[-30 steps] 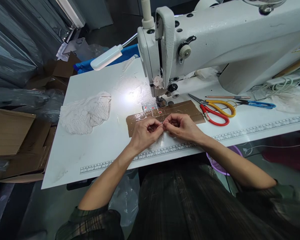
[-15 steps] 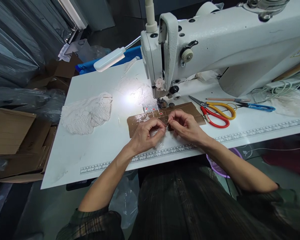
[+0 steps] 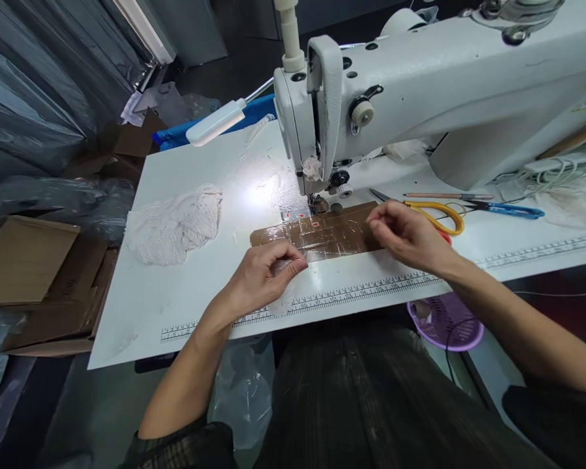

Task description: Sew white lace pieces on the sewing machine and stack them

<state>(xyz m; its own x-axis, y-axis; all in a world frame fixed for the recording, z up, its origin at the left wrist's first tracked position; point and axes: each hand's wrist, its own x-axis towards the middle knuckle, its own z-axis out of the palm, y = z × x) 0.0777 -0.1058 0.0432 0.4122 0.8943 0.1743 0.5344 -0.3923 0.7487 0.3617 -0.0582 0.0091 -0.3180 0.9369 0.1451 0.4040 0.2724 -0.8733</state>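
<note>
Before sewing machine [image 3: 420, 85]: pale material [image 3: 286, 301] apparently pinched by left hand [image 3: 261, 277]; right hand [image 3: 410, 240] closed at fingertips, hold indiscernible. Leftward, white fabric [image 3: 176, 225] piled; handling judged unfinished.

Sewing workshop indicated: sewing machine [image 3: 420, 85] is set on table [image 3: 122, 312], ruler scale [image 3: 332, 297] is marked along edge, cardboard boxes [image 3: 32, 257] are piled alongside.

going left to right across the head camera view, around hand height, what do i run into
Brown cardboard box → bundle of white textured fabric → the person's bare left hand → bare right hand → slim blue-handled tool.
</note>
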